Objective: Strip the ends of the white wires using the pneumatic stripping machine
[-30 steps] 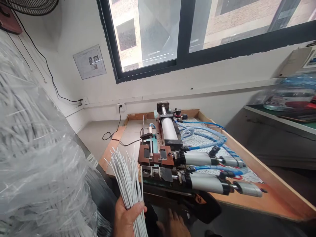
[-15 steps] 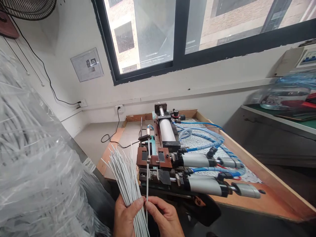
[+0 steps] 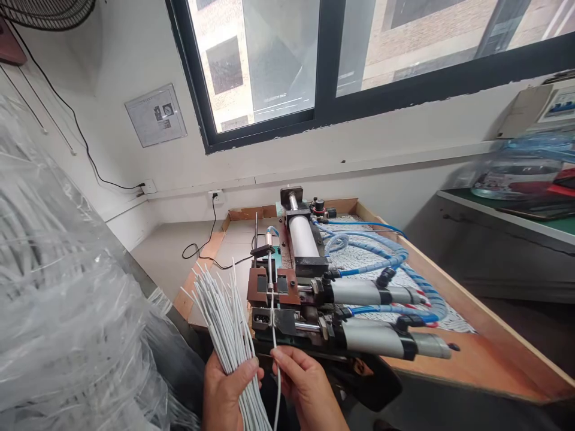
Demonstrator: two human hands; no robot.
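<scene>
My left hand (image 3: 230, 389) is closed around a thick bundle of white cables (image 3: 231, 335), whose free ends fan out upward. Just right of it, my right hand (image 3: 300, 380) pinches a single white cable (image 3: 275, 341) between thumb and fingers. That cable runs up into the front of a pneumatic machine (image 3: 274, 287), between its brown clamp blocks and the dark jaws below them. The cable's upper tip is hidden in the machine. Two silver cylinders (image 3: 372, 336) lie sideways at the machine's right, and another (image 3: 302, 236) stands behind.
A wooden-edged tray (image 3: 485, 359) around the machine holds many small white pieces (image 3: 359, 239). Blue air hoses (image 3: 395, 257) loop over them. Large plastic-wrapped cable bundles (image 3: 76, 299) crowd the left. A shelf (image 3: 471, 206) with plastic bags juts out at right.
The machine's clamp blocks and lower jaw have slid left, closing around the single cable; the cylinder rods' right ends have moved in too. My right hand has shifted slightly right, away from the bundle.
</scene>
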